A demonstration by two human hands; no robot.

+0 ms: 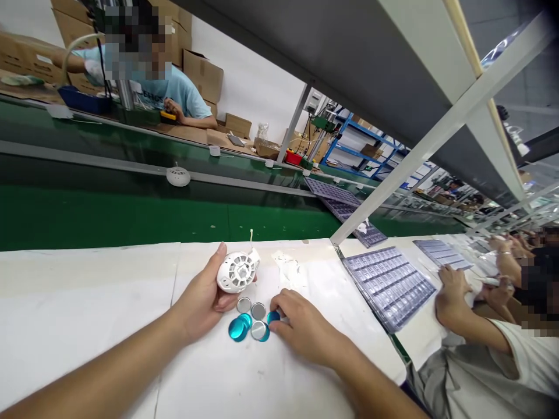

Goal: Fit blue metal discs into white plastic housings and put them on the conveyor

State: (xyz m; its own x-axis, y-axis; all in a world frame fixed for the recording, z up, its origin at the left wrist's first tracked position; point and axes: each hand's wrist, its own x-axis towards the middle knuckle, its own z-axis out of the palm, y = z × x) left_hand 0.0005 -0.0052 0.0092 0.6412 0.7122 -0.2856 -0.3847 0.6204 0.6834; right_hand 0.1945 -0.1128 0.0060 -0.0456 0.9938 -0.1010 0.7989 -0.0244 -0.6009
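My left hand (203,299) holds a white round slotted housing (238,272), with a short thin stem rising from its upper right. Beside it on the white table (209,378), my right hand (301,326) has thumb and fingertips closed around a blue disc (273,317) at the right of a small group. That group has several round discs, some silver (258,311) and some shiny blue (238,329), partly overlapping. A torn, whitish patch (289,270) lies on the table beyond my right hand.
Gridded trays (391,285) lie at the right, near a slanting white post (406,157). Beyond the table runs a green conveyor (109,212) carrying another white housing (178,176). A person in light blue (187,93) works across it; a person in white (515,355) sits at the right.
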